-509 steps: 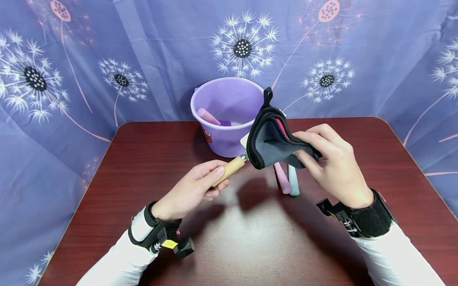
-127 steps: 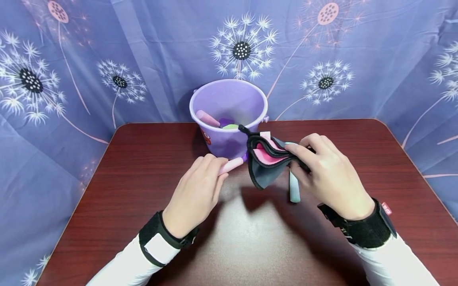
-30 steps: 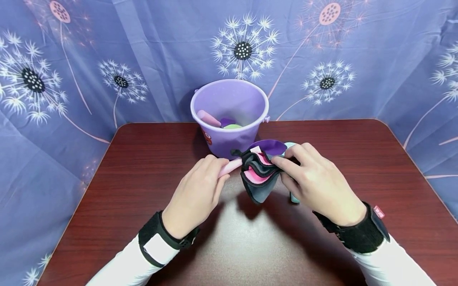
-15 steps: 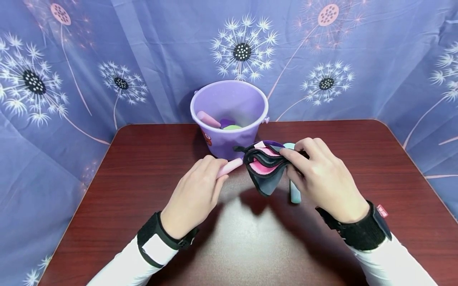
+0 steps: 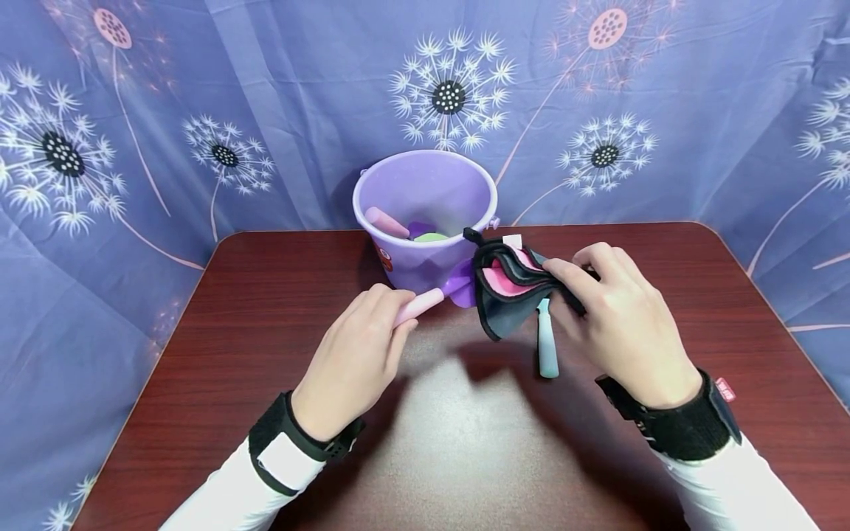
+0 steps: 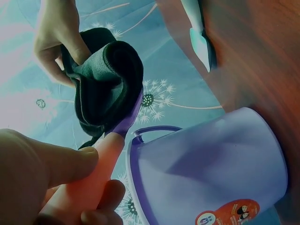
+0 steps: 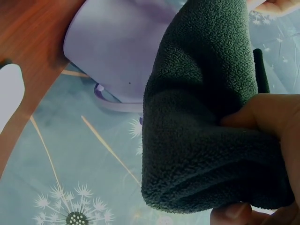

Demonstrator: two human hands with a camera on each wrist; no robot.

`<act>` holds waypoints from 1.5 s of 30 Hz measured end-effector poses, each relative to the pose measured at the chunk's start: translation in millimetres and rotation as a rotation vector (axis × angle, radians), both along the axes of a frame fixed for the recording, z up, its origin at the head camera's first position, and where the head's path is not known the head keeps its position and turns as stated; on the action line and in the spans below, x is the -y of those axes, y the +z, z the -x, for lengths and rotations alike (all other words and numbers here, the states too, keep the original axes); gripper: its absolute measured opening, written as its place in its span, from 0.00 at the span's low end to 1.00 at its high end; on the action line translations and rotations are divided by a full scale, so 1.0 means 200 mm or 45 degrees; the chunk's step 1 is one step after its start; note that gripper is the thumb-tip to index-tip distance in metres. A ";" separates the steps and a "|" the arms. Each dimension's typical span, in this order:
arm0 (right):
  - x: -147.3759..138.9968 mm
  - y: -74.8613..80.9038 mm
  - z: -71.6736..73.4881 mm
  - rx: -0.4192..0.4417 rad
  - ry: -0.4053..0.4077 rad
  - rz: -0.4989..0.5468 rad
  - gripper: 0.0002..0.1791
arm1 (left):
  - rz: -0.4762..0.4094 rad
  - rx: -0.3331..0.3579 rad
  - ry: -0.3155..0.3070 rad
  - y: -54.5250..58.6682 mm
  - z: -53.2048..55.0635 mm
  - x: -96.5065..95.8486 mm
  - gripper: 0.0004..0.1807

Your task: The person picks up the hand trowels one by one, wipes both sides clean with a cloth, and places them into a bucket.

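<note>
A person appears to be midway through wiping a small toy shovel point(image 5: 420, 307) with a folded dark cloth point(image 5: 501, 316).

The left hand point(image 5: 348, 361) grips the shovel's pink handle, and the right hand point(image 5: 617, 321) pinches the cloth, which hides part of the purple blade; the two meet on the near side of the purple bucket point(image 5: 425, 264). The next move seems to call for a steady left grip while the cloth covers the rest of the blade. A teal-handled tool point(image 5: 547, 343) lies on the table point(image 5: 265, 310) to the right, and another pink handle point(image 5: 387, 221) leans inside the bucket.
</note>
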State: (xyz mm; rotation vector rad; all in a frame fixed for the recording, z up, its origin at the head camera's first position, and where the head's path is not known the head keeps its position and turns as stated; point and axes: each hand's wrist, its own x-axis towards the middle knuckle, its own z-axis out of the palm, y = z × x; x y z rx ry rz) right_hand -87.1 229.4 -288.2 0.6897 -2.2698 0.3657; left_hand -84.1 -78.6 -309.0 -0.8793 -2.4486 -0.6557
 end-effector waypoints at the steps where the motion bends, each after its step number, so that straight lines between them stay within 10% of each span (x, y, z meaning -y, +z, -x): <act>1: 0.00 0.00 0.00 -0.001 -0.006 0.003 0.17 | -0.007 0.003 0.000 0.00 0.00 0.00 0.12; 24: -0.06 0.05 0.00 -0.075 -0.088 -0.032 0.17 | -0.097 0.037 -0.030 0.05 0.01 0.04 0.09; 45: -0.03 0.05 0.00 -0.042 0.080 -0.149 0.18 | -0.124 0.078 -0.028 0.06 0.01 0.04 0.10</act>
